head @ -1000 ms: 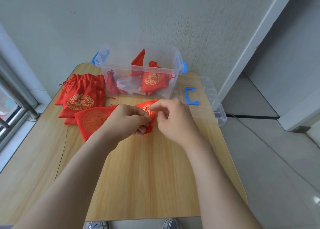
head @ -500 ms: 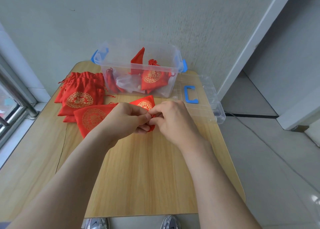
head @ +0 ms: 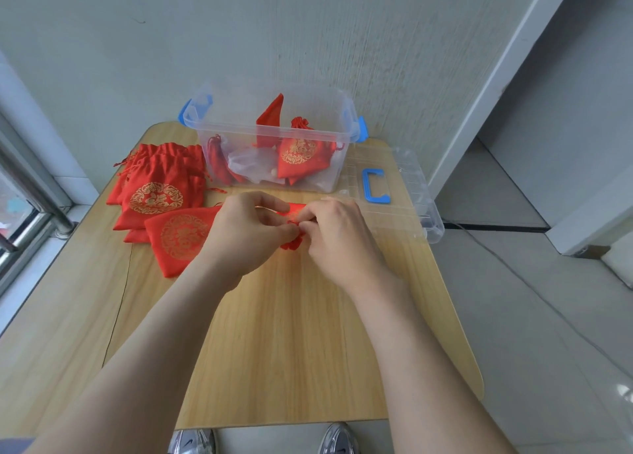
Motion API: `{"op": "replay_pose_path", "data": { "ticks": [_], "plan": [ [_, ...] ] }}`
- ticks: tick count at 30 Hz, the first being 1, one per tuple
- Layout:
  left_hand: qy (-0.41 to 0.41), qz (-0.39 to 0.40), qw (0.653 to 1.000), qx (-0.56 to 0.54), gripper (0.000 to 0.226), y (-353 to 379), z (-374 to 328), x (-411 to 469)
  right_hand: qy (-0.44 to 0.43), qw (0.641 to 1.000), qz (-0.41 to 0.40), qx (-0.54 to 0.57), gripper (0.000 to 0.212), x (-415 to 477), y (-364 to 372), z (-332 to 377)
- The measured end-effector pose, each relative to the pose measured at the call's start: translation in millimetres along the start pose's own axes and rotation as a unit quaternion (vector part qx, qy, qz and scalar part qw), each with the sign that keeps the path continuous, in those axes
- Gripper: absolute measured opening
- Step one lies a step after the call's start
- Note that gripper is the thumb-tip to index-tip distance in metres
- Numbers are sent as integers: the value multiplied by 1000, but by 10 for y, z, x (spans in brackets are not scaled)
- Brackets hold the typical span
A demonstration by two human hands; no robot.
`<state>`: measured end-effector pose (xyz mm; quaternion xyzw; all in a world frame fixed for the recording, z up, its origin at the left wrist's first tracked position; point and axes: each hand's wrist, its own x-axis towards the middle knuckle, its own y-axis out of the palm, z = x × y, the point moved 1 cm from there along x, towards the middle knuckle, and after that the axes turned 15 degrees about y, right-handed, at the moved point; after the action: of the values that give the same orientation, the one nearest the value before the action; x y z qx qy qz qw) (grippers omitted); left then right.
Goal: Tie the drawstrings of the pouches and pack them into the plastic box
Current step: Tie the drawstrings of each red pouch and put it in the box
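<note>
Both hands [head: 294, 230] now tighter on the pouch [head: 295, 210], covering more of it.

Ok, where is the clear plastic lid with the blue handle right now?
In the head view the clear plastic lid with the blue handle lies flat on the wooden table's far right corner, just right of the clear plastic box, beyond the right hand.

Grey wall [head: 308, 25], wooden table [head: 291, 333], perhaps tiled floor [head: 548, 316]

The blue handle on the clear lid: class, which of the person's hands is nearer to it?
The right hand. It sits just beside the blue handle on the clear lid, toward the person. The left hand is farther off, beyond the right hand, nearer the pile of red pouches.
</note>
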<state>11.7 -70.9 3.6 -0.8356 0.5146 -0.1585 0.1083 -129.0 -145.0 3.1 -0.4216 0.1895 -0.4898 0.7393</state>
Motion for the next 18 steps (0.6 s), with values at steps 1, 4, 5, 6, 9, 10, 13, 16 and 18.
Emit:
{"op": "replay_pose_path", "data": {
  "ticks": [1,4,5,6,9,10,13,16,18],
  "plan": [
    [19,-12,999,25,24,3,5,-4,21,1000,5,19,16,-4,11,-1],
    [107,-39,987,118,21,26,1,-7,87,994,17,65,17,16,44,-6],
    [134,-46,980,137,21,36,-6,-7,111,990,22,80,17,30,53,-13],
    [155,-50,975,148,22,43,-10,-4,136,985,29,100,17,41,45,-17],
    [189,-45,969,151,25,58,-5,4,213,949,92,215,21,70,20,-56],
    [190,-44,970,147,26,55,5,5,236,929,119,260,23,64,13,-62],
    [189,-43,972,131,26,48,10,-6,297,859,168,383,19,64,8,-69],
    [200,-43,972,112,22,44,-16,-31,334,785,207,479,13,62,-20,-52],
    [197,-46,973,108,21,37,-18,-28,344,760,224,503,12,64,-31,-47]
  ]
}}
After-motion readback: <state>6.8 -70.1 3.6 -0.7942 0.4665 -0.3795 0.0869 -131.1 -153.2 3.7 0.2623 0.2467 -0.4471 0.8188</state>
